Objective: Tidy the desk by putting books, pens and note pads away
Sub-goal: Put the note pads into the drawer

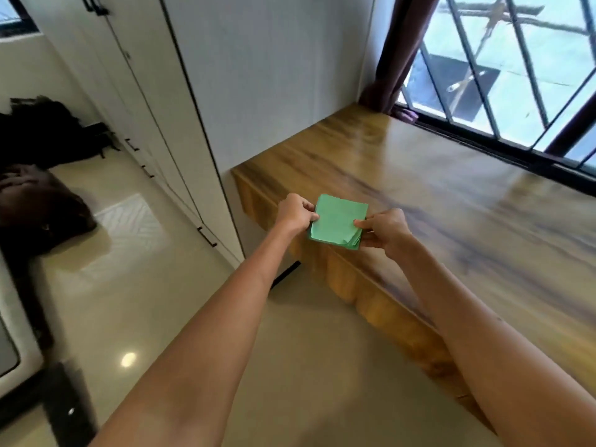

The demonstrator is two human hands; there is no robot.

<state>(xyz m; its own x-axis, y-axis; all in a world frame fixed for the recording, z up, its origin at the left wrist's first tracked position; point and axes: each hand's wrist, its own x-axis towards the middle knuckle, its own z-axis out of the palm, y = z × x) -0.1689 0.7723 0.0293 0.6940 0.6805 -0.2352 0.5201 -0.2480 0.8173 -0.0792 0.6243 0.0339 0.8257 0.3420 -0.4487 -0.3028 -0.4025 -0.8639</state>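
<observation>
The left hand (295, 214) and right hand (385, 232) pinch a square stack of thin green paper notes (337, 224) over the shiny wooden desk's (419, 195) near-left edge. Fingers underneath are hidden.

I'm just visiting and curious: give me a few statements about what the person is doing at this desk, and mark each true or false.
1. Both hands hold the green note pad. True.
2. The left hand rests flat on the desk. False: it pinches the pad's left edge.
3. The right hand grips the pad's right side. True.
4. The pad is red. False: it is green.
5. The pad lies in the middle of the desk. False: it is at the desk's front edge.
</observation>
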